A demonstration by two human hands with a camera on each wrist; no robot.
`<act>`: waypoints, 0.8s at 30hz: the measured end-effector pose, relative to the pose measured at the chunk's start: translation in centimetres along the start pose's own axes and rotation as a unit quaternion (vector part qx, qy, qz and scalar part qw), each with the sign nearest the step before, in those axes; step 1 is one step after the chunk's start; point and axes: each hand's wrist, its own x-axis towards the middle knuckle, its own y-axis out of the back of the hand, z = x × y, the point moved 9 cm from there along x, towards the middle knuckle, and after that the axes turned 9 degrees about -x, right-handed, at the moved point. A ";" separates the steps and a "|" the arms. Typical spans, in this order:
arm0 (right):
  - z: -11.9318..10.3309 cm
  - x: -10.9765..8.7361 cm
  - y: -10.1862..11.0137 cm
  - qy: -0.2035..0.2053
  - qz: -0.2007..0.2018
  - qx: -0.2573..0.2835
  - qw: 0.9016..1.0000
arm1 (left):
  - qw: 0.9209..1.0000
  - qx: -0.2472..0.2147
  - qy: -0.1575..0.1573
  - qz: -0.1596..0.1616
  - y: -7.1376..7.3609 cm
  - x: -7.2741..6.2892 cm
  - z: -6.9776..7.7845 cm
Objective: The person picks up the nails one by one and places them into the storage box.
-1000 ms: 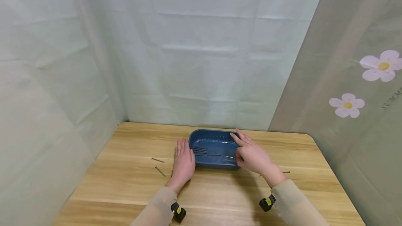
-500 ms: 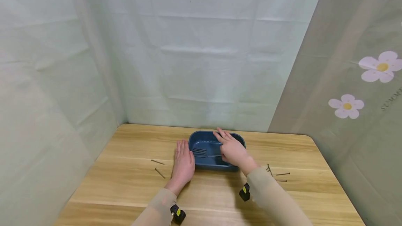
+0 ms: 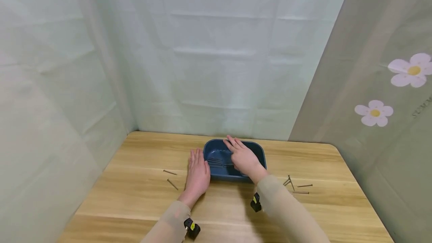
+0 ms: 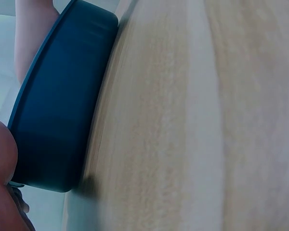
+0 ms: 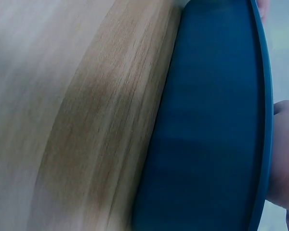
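A dark blue tray (image 3: pixel 234 177) sits near the table's far edge in the head view. Several nails (image 3: pixel 215 163) lie side by side at its left end, with another nail (image 3: pixel 228 165) just to their right. My left hand (image 3: pixel 198 175) rests against the tray's left side, fingers straight. Inside the tray, my right hand (image 3: pixel 245 160) holds thumb and index finger together in a pinch while the other fingers stretch out. The nail it pinched earlier is hidden behind the hand. Both wrist views show the tray's outer wall (image 4: pixel 62 96) close up.
Two loose nails (image 3: pixel 172 184) lie on the wooden table (image 3: pixel 135 205) left of the left hand. Several more nails (image 3: pixel 300 192) are scattered right of the tray, beside the right forearm. A pale cloth (image 3: pixel 216 66) hangs behind the table.
My right hand has moved left across the tray from its right end, carrying a nail. Loose nails on the right have come into view. The left hand has stayed against the tray.
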 end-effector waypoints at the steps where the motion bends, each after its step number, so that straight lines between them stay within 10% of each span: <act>1: -0.1 0.0 -0.1 -0.001 -0.007 -0.003 1.000 | 1.000 -0.004 -0.001 0.002 0.0 -0.1 0.0; 24: -0.5 0.2 -1.0 -0.016 -0.047 -0.026 0.998 | 1.000 -0.004 0.001 0.005 0.1 -0.1 0.1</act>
